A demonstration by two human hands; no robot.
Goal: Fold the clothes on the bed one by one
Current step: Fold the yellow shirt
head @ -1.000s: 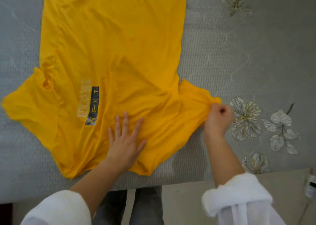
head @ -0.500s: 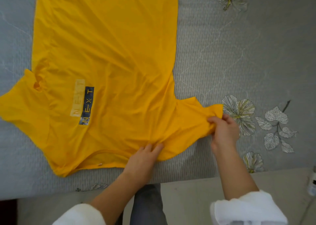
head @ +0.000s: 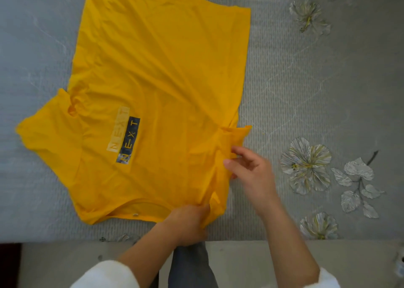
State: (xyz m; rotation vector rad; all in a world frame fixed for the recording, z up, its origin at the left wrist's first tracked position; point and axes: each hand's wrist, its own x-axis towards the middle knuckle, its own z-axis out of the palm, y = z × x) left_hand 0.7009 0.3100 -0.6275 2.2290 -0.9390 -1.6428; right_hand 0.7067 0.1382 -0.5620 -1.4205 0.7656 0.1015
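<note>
Pinching folded-in sleeve (head: 232, 138) edge of creased yellow T-shirt (head: 157, 69) with right hand (head: 253, 172); gripping bunched shoulder edge in curled left hand (head: 185, 224); leaving quilted grey bedspread (head: 306, 91) open right of fingers (head: 240, 151).

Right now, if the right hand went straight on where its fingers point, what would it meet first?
The right hand points left, so probably more of the yellow T-shirt, whose folded-in sleeve it holds.

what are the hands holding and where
Both hold the yellow t-shirt: left hand grips its near edge by the shoulder, right hand pinches the folded-in sleeve.
</note>
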